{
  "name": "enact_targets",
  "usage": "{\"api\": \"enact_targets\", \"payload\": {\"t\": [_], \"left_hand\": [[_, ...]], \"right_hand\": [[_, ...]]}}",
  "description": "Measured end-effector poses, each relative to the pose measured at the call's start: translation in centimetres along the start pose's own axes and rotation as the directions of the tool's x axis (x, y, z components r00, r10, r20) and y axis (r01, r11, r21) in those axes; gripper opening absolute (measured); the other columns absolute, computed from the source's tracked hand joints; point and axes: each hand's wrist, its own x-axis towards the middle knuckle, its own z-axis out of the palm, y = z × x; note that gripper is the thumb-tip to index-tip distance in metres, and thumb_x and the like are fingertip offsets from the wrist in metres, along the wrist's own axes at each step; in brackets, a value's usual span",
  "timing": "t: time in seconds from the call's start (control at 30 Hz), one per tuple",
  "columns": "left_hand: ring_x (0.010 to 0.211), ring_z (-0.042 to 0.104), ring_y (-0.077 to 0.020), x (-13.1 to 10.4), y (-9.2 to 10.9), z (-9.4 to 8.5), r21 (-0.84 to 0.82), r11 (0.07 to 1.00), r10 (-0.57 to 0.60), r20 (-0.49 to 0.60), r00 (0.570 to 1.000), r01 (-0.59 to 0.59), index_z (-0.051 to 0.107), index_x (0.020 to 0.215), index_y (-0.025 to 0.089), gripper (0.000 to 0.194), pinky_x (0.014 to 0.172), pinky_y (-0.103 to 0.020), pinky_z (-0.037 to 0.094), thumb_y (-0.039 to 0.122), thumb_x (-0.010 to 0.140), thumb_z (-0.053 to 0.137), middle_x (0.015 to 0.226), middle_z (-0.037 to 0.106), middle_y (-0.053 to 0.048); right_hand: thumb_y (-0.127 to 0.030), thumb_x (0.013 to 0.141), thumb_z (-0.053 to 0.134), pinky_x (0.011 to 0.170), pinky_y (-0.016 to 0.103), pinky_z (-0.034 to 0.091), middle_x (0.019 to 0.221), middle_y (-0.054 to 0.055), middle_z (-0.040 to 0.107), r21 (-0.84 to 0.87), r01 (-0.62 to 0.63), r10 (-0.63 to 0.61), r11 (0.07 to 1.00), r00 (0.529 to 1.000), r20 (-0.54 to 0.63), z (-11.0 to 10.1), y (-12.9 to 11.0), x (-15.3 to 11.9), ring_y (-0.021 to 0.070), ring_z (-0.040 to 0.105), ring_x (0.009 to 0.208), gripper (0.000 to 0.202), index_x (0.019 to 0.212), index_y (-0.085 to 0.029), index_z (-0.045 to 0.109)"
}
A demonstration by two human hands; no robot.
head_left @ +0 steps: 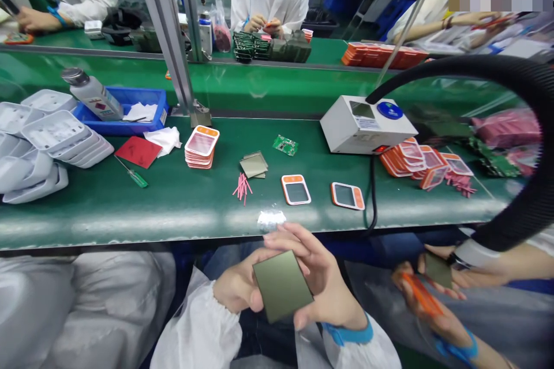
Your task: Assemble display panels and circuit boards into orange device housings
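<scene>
A square grey-green LCD panel (283, 285) is held up in front of me, tilted, above my lap. My left hand (240, 282) grips its left edge, thumb at the side and fingers partly hidden behind. My right hand (326, 282) curves around the right side, with the thumb by the lower right corner and the fingers behind the top edge. On the bench ahead lie two orange-and-white framed displays (296, 190), a small stack of similar panels (254, 165), thin pink strips (243, 187) and a green circuit board (285, 145).
Left are white plastic housings (56, 130), a blue tray (147, 124) with a bottle, a screwdriver (136, 177) and stacked orange frames (202, 146). A white box (367, 124) and black flexible hose (515, 69) stand right. A co-worker's hands (450, 317) are close by; others work opposite.
</scene>
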Motion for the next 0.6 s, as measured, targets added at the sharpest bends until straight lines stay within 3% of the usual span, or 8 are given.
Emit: {"api": "enact_targets", "payload": {"t": [0.13, 0.17, 0.23, 0.3, 0.4, 0.43, 0.5, 0.6], "left_hand": [[0.091, 0.059, -0.0222, -0.3, -0.2, 0.6, 0.033, 0.999, 0.002, 0.054, 0.999, -0.004, 0.071, 0.099, 0.017, 0.071, 0.084, -0.032, 0.044, 0.060, 0.045, 0.084, 0.093, 0.063, -0.007], [0.092, 0.059, -0.0217, -0.3, -0.3, 0.7, 0.041, 0.999, 0.004, 0.056, 0.998, -0.007, 0.070, 0.101, 0.018, 0.071, 0.084, -0.032, 0.044, 0.061, 0.047, 0.083, 0.094, 0.064, -0.006], [0.094, 0.060, -0.0227, -0.1, -0.4, 1.0, 0.065, 0.998, 0.002, 0.062, 0.998, -0.006, 0.068, 0.105, 0.018, 0.073, 0.084, -0.031, 0.044, 0.063, 0.049, 0.081, 0.097, 0.065, -0.007], [0.098, 0.061, -0.0249, 0.3, 0.1, 1.3, 0.099, 0.995, -0.016, 0.076, 0.997, 0.008, 0.065, 0.112, 0.019, 0.077, 0.086, -0.033, 0.044, 0.063, 0.051, 0.080, 0.103, 0.066, -0.009], [0.108, 0.060, -0.0272, 1.1, 2.2, 1.8, 0.227, 0.973, -0.076, 0.096, 0.992, 0.052, 0.058, 0.125, 0.018, 0.078, 0.093, -0.036, 0.042, 0.056, 0.060, 0.079, 0.118, 0.064, -0.013], [0.110, 0.059, -0.0276, 1.4, 3.1, 2.0, 0.349, 0.935, -0.090, 0.082, 0.993, 0.056, 0.058, 0.126, 0.017, 0.075, 0.095, -0.037, 0.042, 0.053, 0.063, 0.078, 0.121, 0.063, -0.014], [0.110, 0.060, -0.0274, 2.4, 5.0, 2.5, 0.697, 0.716, -0.062, 0.002, 0.998, 0.043, 0.063, 0.118, 0.018, 0.059, 0.096, -0.039, 0.043, 0.048, 0.069, 0.075, 0.122, 0.064, -0.013], [0.112, 0.056, -0.0296, 4.8, 6.8, 3.0, 0.913, 0.401, 0.122, -0.141, 0.982, 0.081, 0.066, 0.102, 0.018, 0.027, 0.100, -0.046, 0.039, 0.030, 0.078, 0.064, 0.116, 0.064, -0.013]], "right_hand": [[-0.044, 0.046, 0.091, 0.118, 0.051, 0.010, 0.113, 0.010, 0.071, -0.054, 0.001, 0.001, 0.999, 0.999, 0.046, 0.0, 0.0, 0.5, 0.0288, 0.066, 0.107, 0.088, 0.125, -0.027, 0.056], [-0.043, 0.045, 0.091, 0.118, 0.050, 0.012, 0.113, 0.009, 0.071, -0.048, 0.013, -0.011, 0.999, 0.999, 0.054, 0.0, -0.1, 0.7, 0.0280, 0.067, 0.105, 0.086, 0.124, -0.027, 0.058], [-0.040, 0.045, 0.092, 0.112, 0.048, 0.032, 0.110, 0.007, 0.072, 0.001, 0.040, -0.040, 0.999, 0.998, 0.044, 0.0, -0.4, 0.8, 0.0269, 0.068, 0.104, 0.088, 0.125, -0.029, 0.057], [-0.038, 0.047, 0.092, 0.096, 0.041, 0.050, 0.108, 0.007, 0.072, 0.073, 0.046, -0.047, 0.996, 0.999, 0.008, -0.2, -0.6, 0.6, 0.0261, 0.068, 0.103, 0.087, 0.125, -0.031, 0.056], [-0.039, 0.050, 0.091, 0.082, 0.037, 0.056, 0.109, 0.008, 0.072, 0.164, 0.048, -0.034, 0.985, 0.995, -0.090, -1.0, -0.8, 0.0, 0.0265, 0.069, 0.099, 0.082, 0.124, -0.032, 0.057], [-0.040, 0.049, 0.091, 0.084, 0.038, 0.056, 0.109, 0.008, 0.072, 0.185, 0.054, -0.029, 0.981, 0.991, -0.134, -1.4, -0.7, -0.3, 0.0276, 0.069, 0.099, 0.081, 0.122, -0.031, 0.058], [-0.044, 0.046, 0.091, 0.090, 0.044, 0.053, 0.108, 0.008, 0.072, 0.214, 0.077, -0.025, 0.974, 0.971, -0.236, -2.3, -0.4, -0.9, 0.0306, 0.066, 0.105, 0.079, 0.118, -0.030, 0.060], [-0.053, 0.045, 0.089, 0.100, 0.054, 0.045, 0.104, 0.006, 0.072, 0.241, 0.134, -0.035, 0.961, 0.926, -0.376, -3.3, 0.2, -1.7, 0.0331, 0.064, 0.108, 0.077, 0.113, -0.031, 0.062]]}}
